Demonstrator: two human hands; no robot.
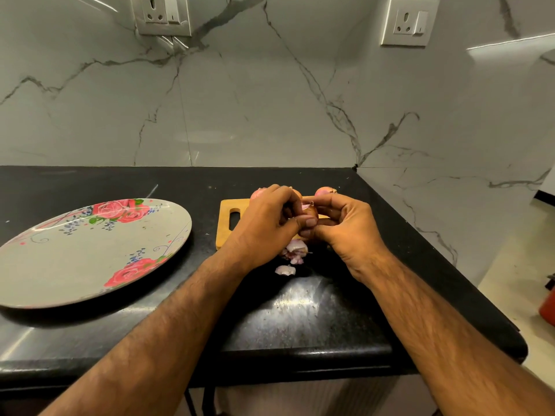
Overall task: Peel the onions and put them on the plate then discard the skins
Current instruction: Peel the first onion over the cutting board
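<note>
Left hand [267, 223] and right hand [345, 226] meet, fingers curled, gripping one onion [310, 212]

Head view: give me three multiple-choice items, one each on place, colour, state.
1. The round grey rose-patterned plate lies where? A) left of the pale wooden cutting board B) on it C) right of it
2. The speckled stone countertop is what colour? A) white B) black C) green
3. What are the left hand and right hand doing? A) lying flat B) lifting the plate C) gripping a small brown-skinned onion
Key: 1A, the plate sits off the board's left edge; 2B, its surface is black; 3C, fingers of both hands curl round the onion.
</note>
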